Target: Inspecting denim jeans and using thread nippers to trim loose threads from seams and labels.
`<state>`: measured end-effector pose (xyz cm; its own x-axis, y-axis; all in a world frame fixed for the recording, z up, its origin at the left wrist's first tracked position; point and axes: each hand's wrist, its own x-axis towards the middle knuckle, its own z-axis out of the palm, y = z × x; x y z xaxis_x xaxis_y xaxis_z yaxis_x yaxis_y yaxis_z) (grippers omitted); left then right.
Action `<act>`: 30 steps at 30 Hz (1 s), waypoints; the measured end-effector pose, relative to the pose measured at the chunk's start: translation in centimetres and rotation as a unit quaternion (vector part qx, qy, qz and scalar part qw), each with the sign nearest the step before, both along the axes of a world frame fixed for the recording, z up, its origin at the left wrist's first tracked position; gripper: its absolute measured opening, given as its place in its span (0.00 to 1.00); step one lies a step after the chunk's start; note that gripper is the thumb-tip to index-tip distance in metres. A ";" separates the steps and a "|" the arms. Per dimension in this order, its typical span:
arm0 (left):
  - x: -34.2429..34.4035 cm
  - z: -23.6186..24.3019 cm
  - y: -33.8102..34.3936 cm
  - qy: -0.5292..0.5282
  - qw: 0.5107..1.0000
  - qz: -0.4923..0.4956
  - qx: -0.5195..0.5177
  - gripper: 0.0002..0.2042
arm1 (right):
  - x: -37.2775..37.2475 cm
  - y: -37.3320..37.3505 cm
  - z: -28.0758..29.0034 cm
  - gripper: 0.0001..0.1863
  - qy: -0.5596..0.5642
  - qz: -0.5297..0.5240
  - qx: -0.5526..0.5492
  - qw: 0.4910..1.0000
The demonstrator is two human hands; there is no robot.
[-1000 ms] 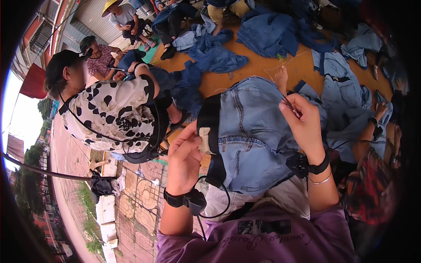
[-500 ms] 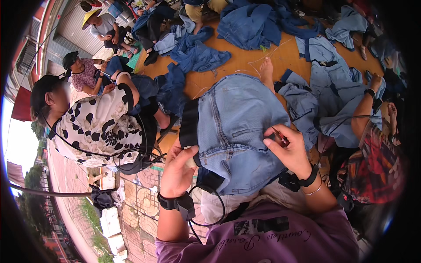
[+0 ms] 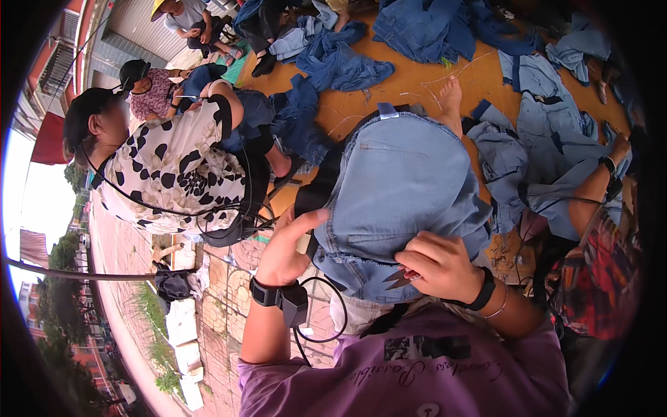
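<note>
A light-blue denim garment (image 3: 406,177) with a dark band along its left side is spread over my lap. At its left edge my left hand (image 3: 286,244) grips the cloth, with the thumb on top beside a seam. My right hand (image 3: 439,267), fingers curled, holds a pair of thread snips (image 3: 399,279). Their dark blades point left and lie over the lower part of the denim, near a frayed horizontal seam. The handles are mostly hidden in my palm.
A brown board (image 3: 361,104) ahead bears several heaps of denim (image 3: 340,62) and loose threads. On my left sits a person in a patterned shirt (image 3: 180,167), with black cables beside them. A bare foot (image 3: 451,94) rests beyond the garment; another person's arm (image 3: 594,191) is at right.
The garment has been shifted and turned, showing a broader plain panel. My right hand has come lower and nearer to me, with the snips' blades now in sight. My view has swung slightly.
</note>
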<state>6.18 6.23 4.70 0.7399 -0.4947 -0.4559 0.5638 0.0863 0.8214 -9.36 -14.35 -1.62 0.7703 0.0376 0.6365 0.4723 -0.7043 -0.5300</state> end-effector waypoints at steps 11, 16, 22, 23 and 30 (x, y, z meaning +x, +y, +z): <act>-2.6 -1.3 -1.5 -0.210 0.973 -0.025 0.087 0.17 | 2.8 -1.3 1.8 0.13 0.060 0.034 0.150 0.986; -2.7 -0.3 -3.1 -0.200 0.979 -0.022 0.017 0.16 | 6.2 -0.6 2.9 0.13 0.042 0.039 0.146 0.988; -2.2 0.0 -4.2 -0.187 0.982 0.023 0.017 0.15 | 6.9 -2.3 3.4 0.07 0.074 -0.029 0.269 0.960; -2.1 0.1 -4.4 -0.185 0.982 0.025 0.019 0.15 | 6.7 -2.6 3.5 0.07 0.076 -0.028 0.270 0.959; -1.7 -0.5 -4.3 -0.235 0.969 -0.004 0.070 0.11 | 5.2 -0.7 3.5 0.09 0.131 0.056 0.256 0.956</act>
